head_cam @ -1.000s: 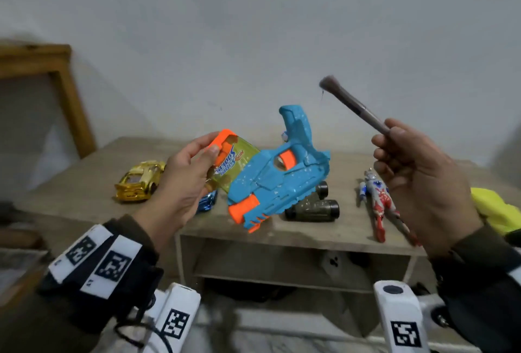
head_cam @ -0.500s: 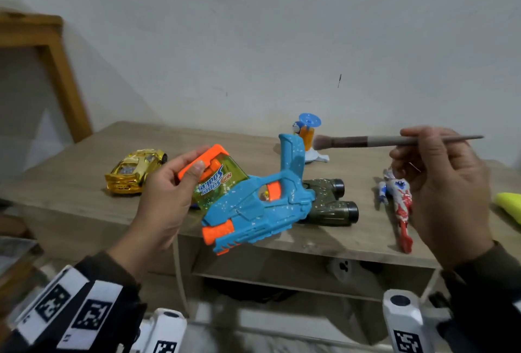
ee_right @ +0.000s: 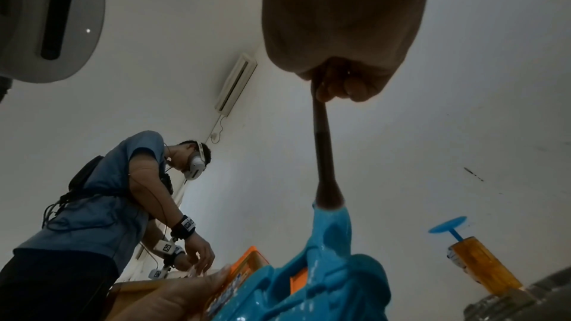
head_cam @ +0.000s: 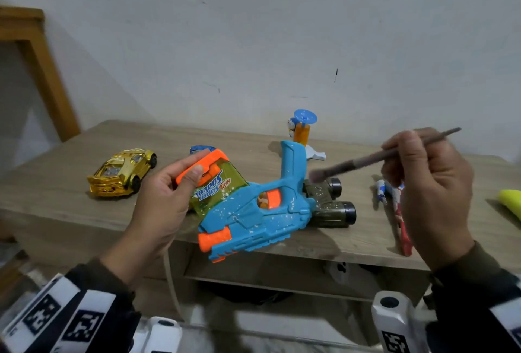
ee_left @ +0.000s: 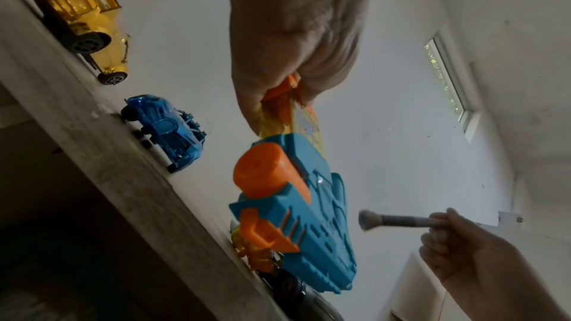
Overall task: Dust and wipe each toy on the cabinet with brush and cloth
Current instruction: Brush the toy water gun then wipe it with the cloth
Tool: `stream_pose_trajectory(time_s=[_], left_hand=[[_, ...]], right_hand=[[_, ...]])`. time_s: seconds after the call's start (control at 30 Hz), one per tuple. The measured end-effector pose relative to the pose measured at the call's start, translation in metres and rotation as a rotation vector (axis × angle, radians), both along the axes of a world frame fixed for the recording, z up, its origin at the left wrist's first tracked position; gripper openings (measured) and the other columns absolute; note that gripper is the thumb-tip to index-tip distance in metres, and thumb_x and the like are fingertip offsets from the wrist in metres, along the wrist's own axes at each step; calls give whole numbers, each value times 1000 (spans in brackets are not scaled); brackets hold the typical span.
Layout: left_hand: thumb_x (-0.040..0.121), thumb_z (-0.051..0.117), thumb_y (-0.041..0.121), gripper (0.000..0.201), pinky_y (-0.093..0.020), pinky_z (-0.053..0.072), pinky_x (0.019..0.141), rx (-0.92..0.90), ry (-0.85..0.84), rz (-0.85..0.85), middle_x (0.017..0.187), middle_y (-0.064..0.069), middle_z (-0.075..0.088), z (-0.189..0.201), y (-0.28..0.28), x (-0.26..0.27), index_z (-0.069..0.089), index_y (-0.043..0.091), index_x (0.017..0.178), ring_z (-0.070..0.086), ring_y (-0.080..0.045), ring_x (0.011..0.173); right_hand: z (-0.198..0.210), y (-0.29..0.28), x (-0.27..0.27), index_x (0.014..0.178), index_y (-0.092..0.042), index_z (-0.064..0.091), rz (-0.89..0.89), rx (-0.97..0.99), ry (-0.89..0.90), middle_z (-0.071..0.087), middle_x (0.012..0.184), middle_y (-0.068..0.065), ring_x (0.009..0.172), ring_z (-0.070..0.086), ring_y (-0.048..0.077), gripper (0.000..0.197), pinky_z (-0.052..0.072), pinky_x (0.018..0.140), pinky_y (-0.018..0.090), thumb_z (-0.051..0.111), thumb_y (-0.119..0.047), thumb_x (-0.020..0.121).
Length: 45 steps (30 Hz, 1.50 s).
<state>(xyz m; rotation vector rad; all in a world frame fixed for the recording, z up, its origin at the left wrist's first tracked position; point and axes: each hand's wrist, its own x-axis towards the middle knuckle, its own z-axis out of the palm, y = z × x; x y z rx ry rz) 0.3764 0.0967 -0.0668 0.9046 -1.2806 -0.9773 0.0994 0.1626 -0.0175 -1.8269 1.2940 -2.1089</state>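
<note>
We see six toys. Our left hand (head_cam: 158, 206) grips one speckled blue-and-orange plastic water gun (head_cam: 253, 211); our right hand (head_cam: 431, 183) pinches one slim brown brush (head_cam: 375, 158).

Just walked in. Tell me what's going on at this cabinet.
A person is dusting toys. The left hand holds a blue water gun, speckled with white bits, by its orange tank end above the cabinet. The right hand holds a brush with its bristles close to the gun's grip. A gold car, binoculars and a red figure lie on top.
</note>
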Motion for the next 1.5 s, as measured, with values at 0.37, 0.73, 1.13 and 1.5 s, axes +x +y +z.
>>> stream_pose_trajectory(time_s=[0.37, 0.73, 1.13, 1.5], left_hand=[[86, 56, 22, 22, -17, 56, 68, -55, -19, 29, 85, 21, 73, 1, 5, -4, 65, 33, 102, 69, -2, 86], [88, 55, 21, 24, -19, 56, 70, -88, 41, 83, 96, 10, 71, 0, 5, -8, 65, 29, 109, 69, -6, 89], [92, 52, 19, 20, -30, 58, 77, -68, 211, 169, 82, 13, 74, 2, 4, -9, 66, 33, 95, 70, -6, 82], [92, 52, 20, 21, -39, 54, 84, -25, 248, 201, 96, 5, 73, 2, 8, -10, 64, 30, 106, 70, -13, 91]], right_hand=[[-5, 9, 12, 78, -19, 58, 17, -1, 152, 58, 61, -4, 51, 53, 6, 25, 41, 47, 16, 41, -30, 92], [-6, 11, 21, 73, -12, 61, -35, 13, 181, 58, 59, 1, 46, 54, 14, 33, 43, 43, 34, 43, -33, 92], [-6, 11, 26, 76, -21, 59, -23, -65, 32, 59, 60, 1, 46, 52, 5, 28, 40, 44, 19, 40, -32, 94], [-11, 11, 32, 70, -24, 57, -30, -25, -128, 56, 56, 3, 45, 49, 9, 31, 39, 43, 20, 40, -39, 90]])
